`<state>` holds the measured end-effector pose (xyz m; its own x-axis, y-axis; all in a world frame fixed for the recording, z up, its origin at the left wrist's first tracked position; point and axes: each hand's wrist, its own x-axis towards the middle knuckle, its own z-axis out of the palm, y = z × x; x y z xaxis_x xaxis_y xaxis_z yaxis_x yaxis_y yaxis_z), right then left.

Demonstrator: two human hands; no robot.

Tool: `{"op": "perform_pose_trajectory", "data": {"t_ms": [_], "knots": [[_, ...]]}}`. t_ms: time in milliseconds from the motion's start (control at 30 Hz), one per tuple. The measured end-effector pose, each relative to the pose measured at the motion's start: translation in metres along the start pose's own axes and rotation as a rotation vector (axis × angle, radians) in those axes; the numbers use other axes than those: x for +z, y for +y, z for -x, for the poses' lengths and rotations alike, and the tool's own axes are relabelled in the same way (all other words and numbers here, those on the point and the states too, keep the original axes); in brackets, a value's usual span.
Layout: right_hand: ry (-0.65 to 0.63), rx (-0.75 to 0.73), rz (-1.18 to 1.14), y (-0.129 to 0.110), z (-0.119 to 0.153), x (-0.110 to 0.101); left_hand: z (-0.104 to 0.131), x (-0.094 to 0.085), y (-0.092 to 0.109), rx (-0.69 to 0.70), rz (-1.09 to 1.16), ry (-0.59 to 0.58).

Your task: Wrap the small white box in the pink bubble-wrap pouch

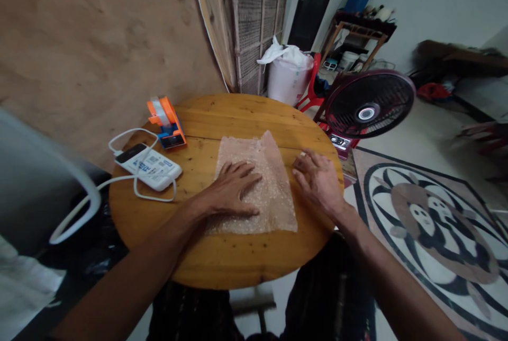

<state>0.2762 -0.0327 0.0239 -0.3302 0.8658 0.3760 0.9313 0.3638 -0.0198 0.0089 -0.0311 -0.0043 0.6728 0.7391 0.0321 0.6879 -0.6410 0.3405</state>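
A sheet of bubble wrap (273,187) lies flat on the round wooden table (238,264), one far corner pointing up. My left hand (234,190) rests on its left half with the fingers spread, pressing on it and holding nothing. Right of the sheet, over the table's right side, is my right hand (319,179). Its fingers are curled and drawn together, with a small whitish bit at the fingertips that is too small to name. That hand is apart from the bubble wrap.
An orange tape dispenser (166,124) with a roll stands at the table's back left. Beside it lies a white power bank (153,166) with a looping white cable. A dark red fan (367,110) stands beyond the right edge, near a white sack (289,73).
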Motion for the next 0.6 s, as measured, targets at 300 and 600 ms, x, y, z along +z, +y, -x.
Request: {"op": "perform_pose_trajectory", "data": {"t_ms": [300,600], "knots": [[-0.141,0.272,-0.018,0.031,-0.02,0.008,0.001,-0.003,0.003,0.039,0.0,0.05],[0.079,0.413,-1.17,-0.006,-0.033,-0.048,0.001,-0.006,0.005,0.071,-0.001,0.094]]}}
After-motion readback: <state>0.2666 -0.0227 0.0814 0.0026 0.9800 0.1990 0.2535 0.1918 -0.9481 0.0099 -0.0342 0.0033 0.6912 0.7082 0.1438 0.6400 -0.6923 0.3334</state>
